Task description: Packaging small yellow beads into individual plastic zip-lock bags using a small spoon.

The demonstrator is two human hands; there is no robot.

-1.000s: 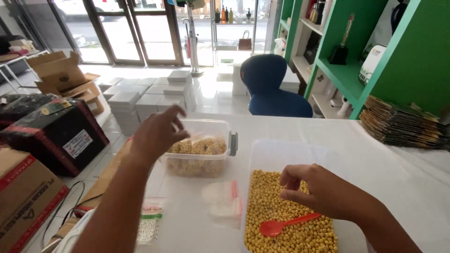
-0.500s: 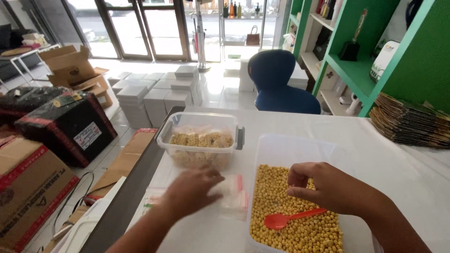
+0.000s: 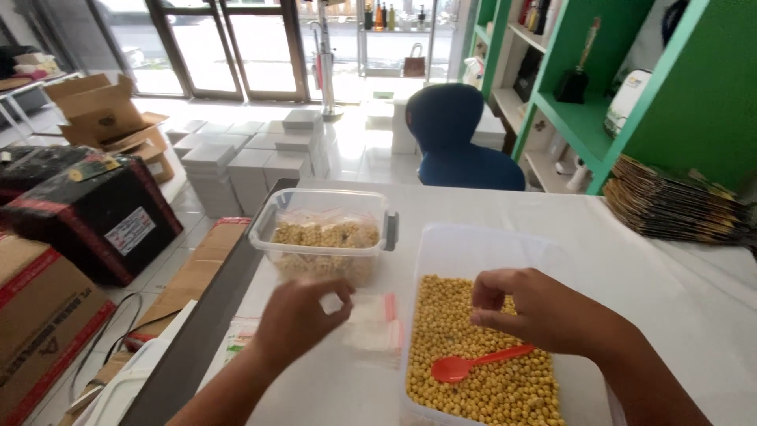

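My left hand (image 3: 296,319) is curled on the white table, its fingertips pinching a small clear zip bag (image 3: 332,302) at the edge of a little pile of such bags (image 3: 374,327) with red strips. My right hand (image 3: 536,312) hovers over a long clear tub (image 3: 473,248) of yellow beans (image 3: 473,390). Its fingers are drawn together and nothing shows between them. A red plastic spoon (image 3: 473,364) lies on the beans just below that hand.
A clear lidded box (image 3: 319,201) of filled bean bags stands behind the bag pile. A stack of brown paper bags (image 3: 678,209) lies at the table's right. The table's left edge (image 3: 213,315) drops to cardboard boxes and white boxes on the floor. A blue chair (image 3: 453,142) stands behind the table.
My left hand came down from above the lidded box to the bag pile, then drew back slightly with a bag pinched. My right hand stayed over the beans.
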